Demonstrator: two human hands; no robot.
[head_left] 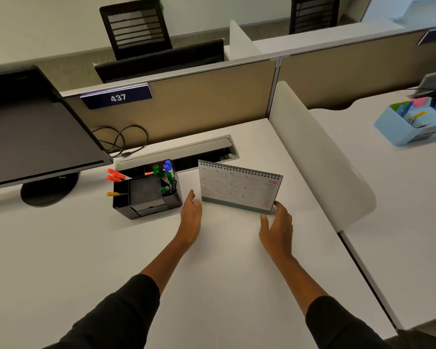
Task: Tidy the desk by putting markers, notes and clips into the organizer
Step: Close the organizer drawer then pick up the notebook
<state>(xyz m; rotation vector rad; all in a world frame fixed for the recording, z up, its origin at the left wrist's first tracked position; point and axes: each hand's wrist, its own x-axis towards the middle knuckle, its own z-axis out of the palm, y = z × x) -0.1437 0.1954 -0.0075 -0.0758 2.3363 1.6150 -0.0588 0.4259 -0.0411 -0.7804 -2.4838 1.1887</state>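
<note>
A black desk organizer [146, 197] stands on the white desk [224, 260] in front of the monitor. It holds orange markers [116, 175] at its back left, a yellow one [112, 194] on the left, and green and blue markers [165, 172] at its back right. To its right stands a spiral-bound 2026 desk calendar [239, 187]. My left hand [191, 212] lies between organizer and calendar, fingers straight, at the calendar's lower left corner. My right hand [278, 222] is relaxed, with fingertips touching the calendar's lower right corner. Neither hand holds anything.
A dark monitor [35, 132] on a round foot fills the left. Behind the organizer lie a cable tray slot [186, 154] and looped cables [126, 142]. A white divider [320, 157] bounds the desk on the right; on the neighbouring desk stands a light blue organizer [410, 127].
</note>
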